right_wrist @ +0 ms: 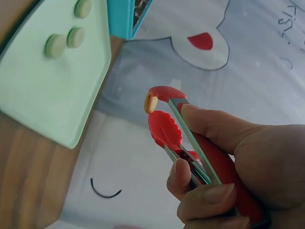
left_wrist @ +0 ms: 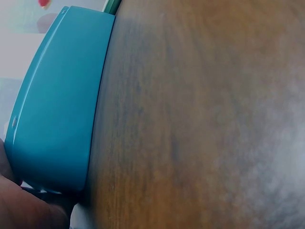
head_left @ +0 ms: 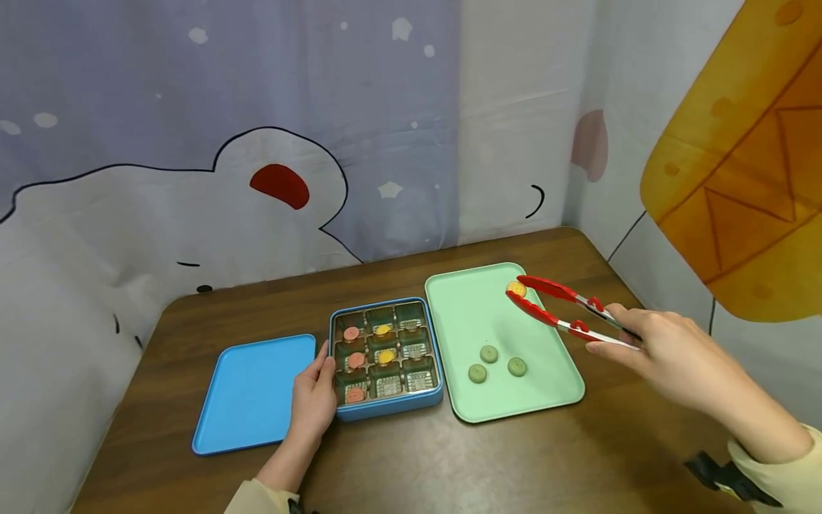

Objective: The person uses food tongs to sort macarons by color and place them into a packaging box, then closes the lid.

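My right hand [head_left: 661,350] grips red-tipped metal tongs [head_left: 536,310] over the right side of a pale green tray [head_left: 462,307]. A round yellow cookie [right_wrist: 149,104] sits between the tong tips, at the upper one in the right wrist view. Three green cookies [head_left: 489,354] lie on the tray's near half. My left hand [head_left: 313,396] holds the left side of a blue box [head_left: 392,409], thumb at its rim. Inside, a clear divided insert holds three pink cookies [head_left: 351,333] down the left column and two yellow cookies [head_left: 387,357] in the back and middle cells of the centre column.
A blue lid [head_left: 257,392] lies flat left of the box, close to my left forearm. Box and tray stand side by side on the brown wooden table [head_left: 385,471]. A printed curtain [head_left: 398,143] hangs along the table's back and right edges.
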